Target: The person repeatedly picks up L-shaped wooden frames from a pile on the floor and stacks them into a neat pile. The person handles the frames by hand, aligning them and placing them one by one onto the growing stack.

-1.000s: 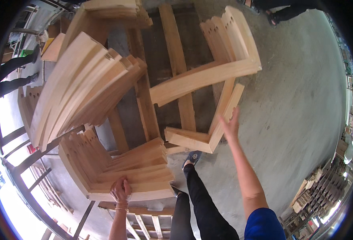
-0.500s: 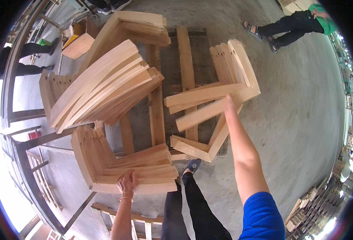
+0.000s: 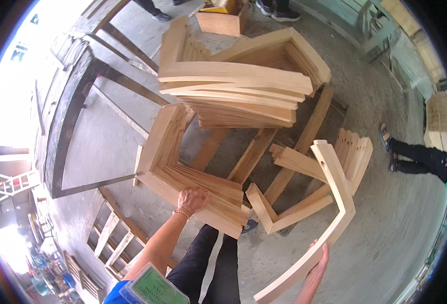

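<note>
Keep your right hand (image 3: 316, 264) closed around the bent wooden frame piece (image 3: 335, 202) just right of the near stack (image 3: 203, 190), your open left hand (image 3: 192, 198) steadying that stack.

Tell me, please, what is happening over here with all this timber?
A person stands over stacks of pale bent wooden frame pieces on a concrete floor. The left hand rests flat on the near stack of angled pieces. The right hand grips one long curved piece, lifted clear of the heap. Another person's legs show at the right.
</note>
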A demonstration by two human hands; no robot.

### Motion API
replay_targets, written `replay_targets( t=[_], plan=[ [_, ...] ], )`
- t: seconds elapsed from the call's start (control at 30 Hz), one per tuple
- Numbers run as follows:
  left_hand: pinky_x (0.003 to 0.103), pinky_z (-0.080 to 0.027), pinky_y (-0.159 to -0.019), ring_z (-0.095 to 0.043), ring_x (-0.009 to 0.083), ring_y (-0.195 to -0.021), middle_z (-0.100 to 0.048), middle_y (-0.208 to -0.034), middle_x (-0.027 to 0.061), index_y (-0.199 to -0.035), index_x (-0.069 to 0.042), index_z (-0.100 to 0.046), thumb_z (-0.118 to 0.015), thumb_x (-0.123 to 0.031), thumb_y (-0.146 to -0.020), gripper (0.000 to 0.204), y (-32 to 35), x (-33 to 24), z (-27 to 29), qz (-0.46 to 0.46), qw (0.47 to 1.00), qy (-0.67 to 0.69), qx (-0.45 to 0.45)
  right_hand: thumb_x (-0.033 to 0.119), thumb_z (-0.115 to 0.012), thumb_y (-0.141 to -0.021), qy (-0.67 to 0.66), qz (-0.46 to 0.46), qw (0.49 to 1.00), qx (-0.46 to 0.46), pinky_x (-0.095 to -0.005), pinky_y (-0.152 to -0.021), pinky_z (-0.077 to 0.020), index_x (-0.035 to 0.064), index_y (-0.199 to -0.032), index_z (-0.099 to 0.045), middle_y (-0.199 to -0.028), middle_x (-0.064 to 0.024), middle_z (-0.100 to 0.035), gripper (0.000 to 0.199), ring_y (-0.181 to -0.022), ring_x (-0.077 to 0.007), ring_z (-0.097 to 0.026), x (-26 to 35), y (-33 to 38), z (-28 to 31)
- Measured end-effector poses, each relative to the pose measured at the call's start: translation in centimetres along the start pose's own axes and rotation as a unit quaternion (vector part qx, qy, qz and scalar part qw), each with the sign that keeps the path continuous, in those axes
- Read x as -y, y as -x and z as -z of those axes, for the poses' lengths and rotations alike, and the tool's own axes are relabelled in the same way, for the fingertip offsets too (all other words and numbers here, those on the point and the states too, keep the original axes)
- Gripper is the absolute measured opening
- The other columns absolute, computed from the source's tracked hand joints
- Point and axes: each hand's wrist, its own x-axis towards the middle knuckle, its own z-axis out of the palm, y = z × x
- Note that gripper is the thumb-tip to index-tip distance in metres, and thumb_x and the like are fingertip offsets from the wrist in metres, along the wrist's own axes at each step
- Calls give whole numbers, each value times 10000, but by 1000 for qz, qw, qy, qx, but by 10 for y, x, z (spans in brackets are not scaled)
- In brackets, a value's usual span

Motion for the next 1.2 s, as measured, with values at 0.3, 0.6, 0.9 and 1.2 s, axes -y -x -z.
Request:
replay_targets(
  t=[0.3, 0.6, 0.9, 1.2],
  plan=[
    [418, -502, -740, -643, 282, -791, -662, -774, 109, -854, -137, -656, -482, -381, -829, 301, 4, -10, -1, 19, 999, 25, 8, 211, -710, -690, -175, -24, 939, 295, -366, -632, -504, -33, -1263, -295, -1002, -124, -475, 749, -810, -209, -515, 35, 41, -133],
    [399, -501, -760, -648, 259, -815, -673, -818, 114, -831, -64, -649, -472, -375, -827, 358, -3, -12, 7, -6, 999, 45, 4, 220, -834, -613, 429, 377, 749, 336, -356, -734, -481, 27, -1304, -450, -1021, -129, -584, 814, -923, -236, -576, 97, 74, -272],
    [394, -504, -749, -653, 263, -759, -667, -745, 117, -776, -52, -633, -476, -341, -825, 333, -1, -8, 4, -6, 996, 80, -39, 168, -774, -682, 627, 648, 300, 312, -362, -731, -459, 343, -1368, -402, -906, -68, -534, 799, -780, -226, -543, 98, -41, -484],
    [378, -503, -726, -646, 278, -699, -657, -718, 134, -735, -60, -641, -511, -292, -805, 276, -5, -11, 8, -36, 994, 74, -69, 215, -760, -643, 702, 541, 347, 308, -435, -944, -419, 172, -1433, -235, -1192, -157, -533, 951, -1135, -336, -501, 77, -121, -568]
  ],
)
